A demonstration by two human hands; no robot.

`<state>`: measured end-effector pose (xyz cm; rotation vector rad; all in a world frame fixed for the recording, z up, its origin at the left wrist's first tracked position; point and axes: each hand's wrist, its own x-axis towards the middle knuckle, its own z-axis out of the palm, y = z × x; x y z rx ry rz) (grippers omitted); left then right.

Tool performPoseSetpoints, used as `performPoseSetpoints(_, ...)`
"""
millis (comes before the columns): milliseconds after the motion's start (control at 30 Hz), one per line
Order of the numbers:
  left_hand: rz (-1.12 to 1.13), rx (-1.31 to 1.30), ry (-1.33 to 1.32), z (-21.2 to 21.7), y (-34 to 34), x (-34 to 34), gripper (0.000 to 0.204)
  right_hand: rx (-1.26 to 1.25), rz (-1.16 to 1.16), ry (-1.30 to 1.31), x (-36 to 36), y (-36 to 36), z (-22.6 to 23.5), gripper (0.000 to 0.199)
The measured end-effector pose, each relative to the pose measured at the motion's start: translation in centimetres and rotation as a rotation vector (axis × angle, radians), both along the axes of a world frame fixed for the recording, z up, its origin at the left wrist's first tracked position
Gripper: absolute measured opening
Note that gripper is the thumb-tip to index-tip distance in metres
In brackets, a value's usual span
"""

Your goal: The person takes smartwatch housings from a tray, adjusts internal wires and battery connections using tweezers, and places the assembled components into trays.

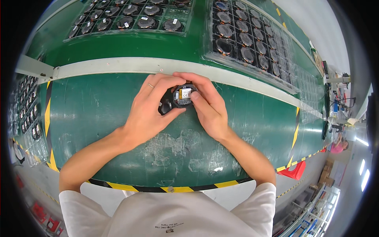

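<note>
Above the green table, both hands close around a dark smartwatch case [182, 103] whose inside faces up. Within it sits a battery [185, 93] with a white label and a yellow strip beside it. My left hand [147, 106] curls round the case's left side, fingertips at the far rim and thumb at the near rim. From the other side my right hand [212, 112] grips it, its thumb resting on the label's right edge. A black glossy round part [165, 106] shows under the left palm; whether it joins the case I cannot tell.
Beyond a pale rail [130, 66], a clear tray [173, 32] of round watch parts lies at the far left. Another filled tray [231, 59] stands at the far right. More parts fill a tray [29, 104] at the left edge. Striped tape [177, 189] marks the table's near edge.
</note>
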<state>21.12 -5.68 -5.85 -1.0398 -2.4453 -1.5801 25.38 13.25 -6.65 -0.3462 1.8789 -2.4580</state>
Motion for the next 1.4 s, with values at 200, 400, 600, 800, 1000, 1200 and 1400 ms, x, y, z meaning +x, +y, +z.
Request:
performPoseSetpoints(200,0.0,-0.013,-0.002,0.0,0.0,0.0,0.066,-0.002,0.01,-0.018,0.0,0.2,-0.2,0.043)
performPoseSetpoints(400,0.0,-0.004,0.007,0.4,0.3,-0.2,0.066,0.004,0.003,-0.026,-0.2,0.4,-0.2,0.043)
performPoseSetpoints(600,-0.03,0.029,-0.139,0.3,0.0,0.0,0.066,0.11,-0.066,-0.068,0.3,0.4,-0.7,0.041)
performPoseSetpoints(800,0.014,0.154,-0.137,-0.2,-0.6,-0.2,0.061,0.426,-0.338,0.097,0.4,-0.6,1.2,0.04)
performPoseSetpoints(1000,0.003,0.116,-0.163,-0.2,-0.5,-0.8,0.054,0.562,-0.306,0.281,-7.5,-1.3,6.1,0.02)
performPoseSetpoints(1200,-0.023,0.182,-0.13,-1.8,-0.3,-1.2,0.055,0.872,-0.134,0.318,-19.2,-7.1,7.7,0.019)
performPoseSetpoints(1400,-0.051,0.204,-0.115,-2.0,0.5,-1.8,0.05,0.989,-0.047,0.382,-25.5,-12.2,5.0,0.016)
